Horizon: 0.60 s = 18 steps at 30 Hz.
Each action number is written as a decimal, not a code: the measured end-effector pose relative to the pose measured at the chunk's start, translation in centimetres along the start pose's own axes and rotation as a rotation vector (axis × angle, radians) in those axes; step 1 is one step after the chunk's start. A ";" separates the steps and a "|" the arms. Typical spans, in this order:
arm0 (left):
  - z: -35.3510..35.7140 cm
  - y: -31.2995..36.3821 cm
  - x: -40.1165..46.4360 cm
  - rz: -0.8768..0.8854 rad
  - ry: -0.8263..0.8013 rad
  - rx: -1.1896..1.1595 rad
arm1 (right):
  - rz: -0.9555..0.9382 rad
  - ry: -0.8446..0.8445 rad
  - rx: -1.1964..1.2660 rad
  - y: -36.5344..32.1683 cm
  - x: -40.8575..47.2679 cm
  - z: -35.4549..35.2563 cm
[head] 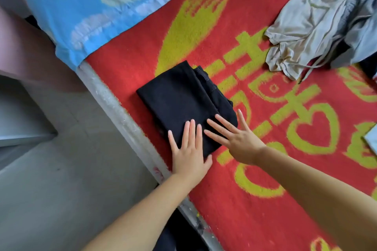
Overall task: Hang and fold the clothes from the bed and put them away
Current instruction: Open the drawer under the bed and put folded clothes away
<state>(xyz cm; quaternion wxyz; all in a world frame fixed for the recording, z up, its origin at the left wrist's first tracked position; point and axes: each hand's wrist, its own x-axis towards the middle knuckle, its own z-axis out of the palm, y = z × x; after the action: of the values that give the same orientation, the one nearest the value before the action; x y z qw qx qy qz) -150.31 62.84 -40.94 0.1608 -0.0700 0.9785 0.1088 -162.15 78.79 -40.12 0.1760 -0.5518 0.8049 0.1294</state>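
Observation:
A black garment [179,96], folded into a thick rectangle, lies on the red and yellow bed cover [255,199] near the bed's left edge. My left hand [188,152] lies flat on its near corner, fingers spread, holding nothing. My right hand [234,138] presses flat on the same near end, just right of the left hand, fingers apart. A heap of unfolded beige and grey clothes [318,24] sits at the far right of the bed.
A blue flowered quilt or pillow [85,6] covers the head of the bed at the far left. The bed's pale edge rail [122,116] runs diagonally; grey floor [61,189] lies to its left. A white cloth corner [372,142] shows at the right edge.

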 end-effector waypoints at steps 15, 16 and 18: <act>-0.2 0.1 -1.2 -0.316 -0.049 -0.071 | 0.229 -0.133 0.211 -2.0 3.5 -4.9; -1.9 -0.3 -1.8 -0.355 -0.021 -0.131 | 0.244 -0.142 0.228 -2.7 3.1 -7.4; -4.4 -1.7 -2.9 -0.374 0.016 -0.246 | 0.264 -0.178 0.253 -4.0 3.0 -11.2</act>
<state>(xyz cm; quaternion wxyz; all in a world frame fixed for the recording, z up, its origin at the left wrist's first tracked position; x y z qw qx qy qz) -148.66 60.46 -36.23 0.1606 -0.2702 0.9291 0.1949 -160.96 70.30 -31.31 0.2958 -0.4012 0.8614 0.0974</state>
